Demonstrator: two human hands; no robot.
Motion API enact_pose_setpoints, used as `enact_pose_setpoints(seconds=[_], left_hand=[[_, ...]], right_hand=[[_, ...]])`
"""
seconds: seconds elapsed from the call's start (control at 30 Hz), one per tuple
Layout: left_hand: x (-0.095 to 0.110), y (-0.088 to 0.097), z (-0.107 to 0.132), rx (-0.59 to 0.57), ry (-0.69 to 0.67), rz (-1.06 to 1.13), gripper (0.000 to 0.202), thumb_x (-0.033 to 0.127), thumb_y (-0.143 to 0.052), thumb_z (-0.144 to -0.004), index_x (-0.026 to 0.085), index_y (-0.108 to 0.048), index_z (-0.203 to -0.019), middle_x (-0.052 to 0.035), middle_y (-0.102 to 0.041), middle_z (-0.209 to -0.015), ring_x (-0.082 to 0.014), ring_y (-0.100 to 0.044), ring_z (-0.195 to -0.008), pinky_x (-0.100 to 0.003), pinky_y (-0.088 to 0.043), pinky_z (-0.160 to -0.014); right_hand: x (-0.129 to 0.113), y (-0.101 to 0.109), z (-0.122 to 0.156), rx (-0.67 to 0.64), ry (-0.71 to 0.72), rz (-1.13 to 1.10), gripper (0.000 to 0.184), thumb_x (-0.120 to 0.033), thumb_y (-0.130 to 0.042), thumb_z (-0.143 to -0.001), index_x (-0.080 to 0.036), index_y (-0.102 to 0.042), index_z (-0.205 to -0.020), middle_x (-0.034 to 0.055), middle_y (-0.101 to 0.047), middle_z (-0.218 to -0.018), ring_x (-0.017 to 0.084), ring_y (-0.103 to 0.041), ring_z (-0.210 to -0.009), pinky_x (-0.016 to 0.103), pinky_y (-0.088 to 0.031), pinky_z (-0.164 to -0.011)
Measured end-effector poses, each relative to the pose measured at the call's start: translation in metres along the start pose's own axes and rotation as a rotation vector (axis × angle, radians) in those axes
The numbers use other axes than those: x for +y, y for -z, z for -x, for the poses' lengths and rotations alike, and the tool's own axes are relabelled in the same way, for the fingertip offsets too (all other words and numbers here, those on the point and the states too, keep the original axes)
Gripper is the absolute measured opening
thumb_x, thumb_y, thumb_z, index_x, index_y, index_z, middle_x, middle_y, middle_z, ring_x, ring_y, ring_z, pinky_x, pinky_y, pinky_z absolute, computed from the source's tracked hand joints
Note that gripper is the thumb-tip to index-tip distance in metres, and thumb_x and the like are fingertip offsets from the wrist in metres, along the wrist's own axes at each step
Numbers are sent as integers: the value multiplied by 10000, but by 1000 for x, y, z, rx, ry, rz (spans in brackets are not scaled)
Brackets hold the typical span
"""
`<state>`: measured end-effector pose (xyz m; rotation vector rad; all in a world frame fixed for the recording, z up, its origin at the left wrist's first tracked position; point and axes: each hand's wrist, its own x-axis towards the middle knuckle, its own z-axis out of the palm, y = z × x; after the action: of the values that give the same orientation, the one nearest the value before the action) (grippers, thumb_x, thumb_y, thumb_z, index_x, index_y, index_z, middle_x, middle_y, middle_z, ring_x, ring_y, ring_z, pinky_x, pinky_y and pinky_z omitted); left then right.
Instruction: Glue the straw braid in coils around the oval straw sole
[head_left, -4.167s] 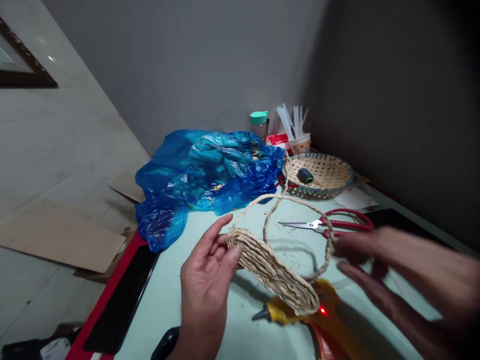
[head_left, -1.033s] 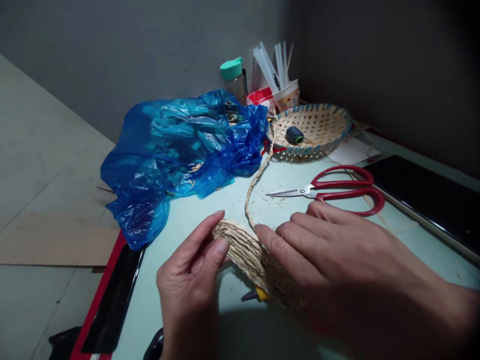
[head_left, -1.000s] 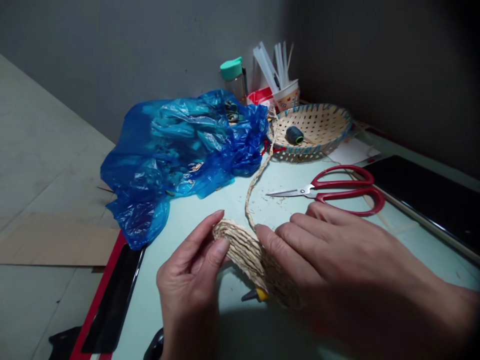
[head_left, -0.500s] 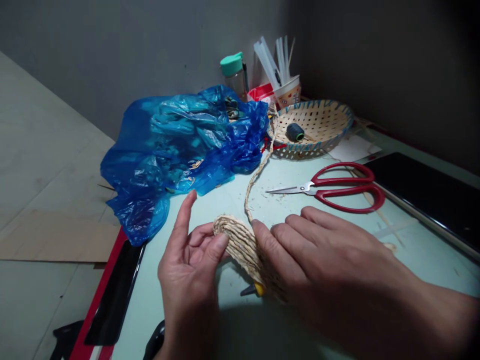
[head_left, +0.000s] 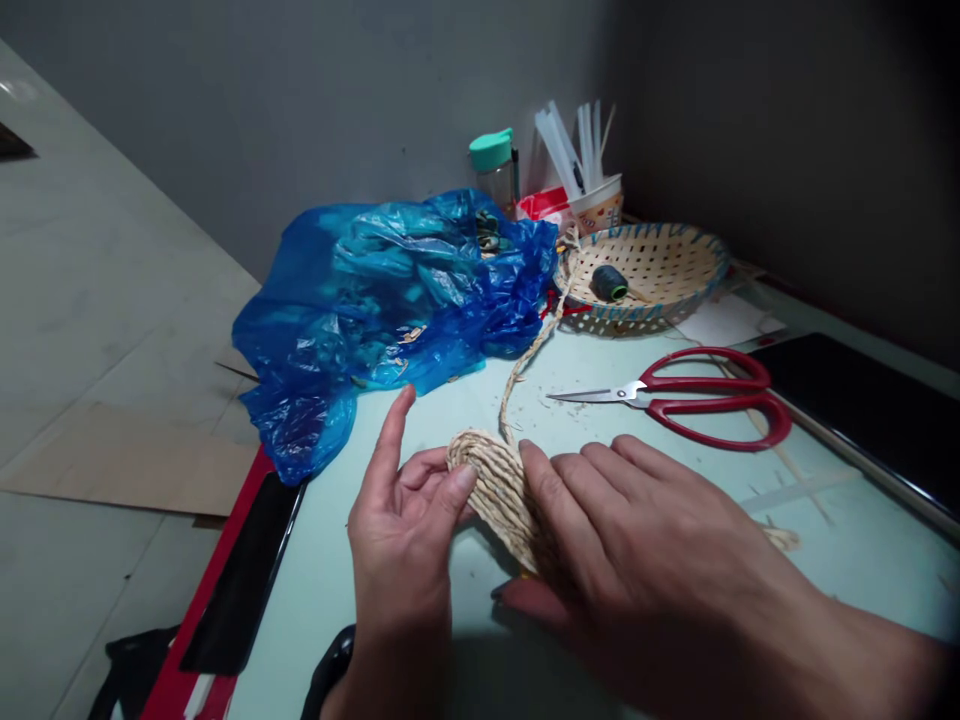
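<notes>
An oval coil of pale twisted straw rope [head_left: 496, 496] lies between my hands, above the table. My left hand [head_left: 409, 520] pinches its rounded far end between thumb and fingers, with the index finger raised away. Over the coil's near side lies my right hand [head_left: 630, 520], its fingers closed on the coil and the thumb below. From beside my right index finger, the rope's loose length [head_left: 517, 385] runs back to the woven basket [head_left: 652, 300]. A bit of yellow shows under the coil; what it belongs to is hidden.
Red-handled scissors [head_left: 675, 395] lie beyond my right hand. A blue plastic bag [head_left: 390, 290] fills the back left. A thread spool [head_left: 609, 284] sits in the basket. Behind stand a green-lidded bottle [head_left: 493, 170] and a cup of straws [head_left: 600, 205]. A black flat panel [head_left: 862, 420] lies right.
The view has shifted, so everything appears further right. My right thumb now shows beneath the coil, where a dark tip and yellow piece stood out before. Both hands keep holding the coil.
</notes>
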<state>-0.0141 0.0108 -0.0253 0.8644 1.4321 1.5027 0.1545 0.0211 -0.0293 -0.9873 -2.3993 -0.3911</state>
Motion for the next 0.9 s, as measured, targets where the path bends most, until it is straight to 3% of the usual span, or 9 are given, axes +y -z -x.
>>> enact_pose_setpoints(seconds=[0.13,0.33,0.47,0.57,0.63,0.67,0.73,0.8,0.9], left_hand=[[1,-3,2,-2,2,82,828,208,-890,-748,357,-559,-1493,42,-684,-822,-71,-662,-681,-112,-518,-606],[2,-5,3,-34,-27,172,826,219,-871,-786,336,-512,-1521,30,-693,-883,-80,-672,-730,-127,-530,-654],[3,-8,1,-152,-15,258,820,251,-866,-807,296,-489,-1534,-2,-718,-920,-104,-694,-752,-161,-553,-679],[8,-5,-4,-204,-21,309,593,390,-763,-913,277,-571,-1462,-65,-740,-1097,-165,-727,-977,-240,-594,-838],[13,2,-10,-116,-106,286,409,452,-707,-947,222,-682,-1285,-81,-737,-1145,-179,-712,-1068,-260,-596,-897],[14,7,-15,-48,-168,249,324,429,-732,-931,192,-713,-1151,-75,-743,-1104,-180,-719,-1039,-272,-606,-892],[16,15,-24,84,-234,162,209,313,-829,-841,185,-684,-919,10,-713,-842,-116,-710,-786,-213,-610,-760],[14,20,-30,85,-231,122,224,249,-853,-784,180,-644,-821,53,-638,-669,-89,-643,-604,-168,-564,-591],[8,16,-33,11,-198,69,246,276,-854,-756,170,-632,-766,41,-631,-604,-103,-606,-500,-184,-521,-467]], right_hand=[[-4,-4,-2,2,-28,27,692,-525,-803,-767,17,-722,-1191,113,-672,-865,265,-586,-769,398,-405,-766],[-1,-5,-5,42,-6,89,474,-325,-556,-943,33,-646,-1240,137,-651,-931,291,-612,-804,405,-398,-783],[9,-2,-7,82,-36,23,380,-275,-489,-955,-25,-630,-1205,115,-651,-948,268,-621,-819,384,-420,-796],[20,2,-7,40,-62,-96,356,-304,-516,-939,-76,-634,-1185,89,-652,-961,260,-626,-827,364,-431,-766],[28,4,-6,-4,-95,-174,346,-307,-518,-927,-99,-635,-1178,76,-647,-966,259,-630,-848,370,-446,-785],[31,5,-6,-16,-109,-201,348,-305,-517,-917,-103,-635,-1175,76,-646,-975,261,-630,-863,378,-453,-803],[37,6,-6,-25,-133,-247,363,-298,-513,-893,-103,-637,-1172,82,-649,-995,263,-629,-886,387,-462,-821],[41,6,-6,-35,-146,-294,391,-295,-522,-883,-95,-635,-1198,82,-652,-1003,254,-628,-891,375,-462,-815],[43,5,-6,-42,-138,-313,398,-286,-525,-884,-92,-630,-1216,78,-655,-1009,243,-623,-889,359,-455,-806]])
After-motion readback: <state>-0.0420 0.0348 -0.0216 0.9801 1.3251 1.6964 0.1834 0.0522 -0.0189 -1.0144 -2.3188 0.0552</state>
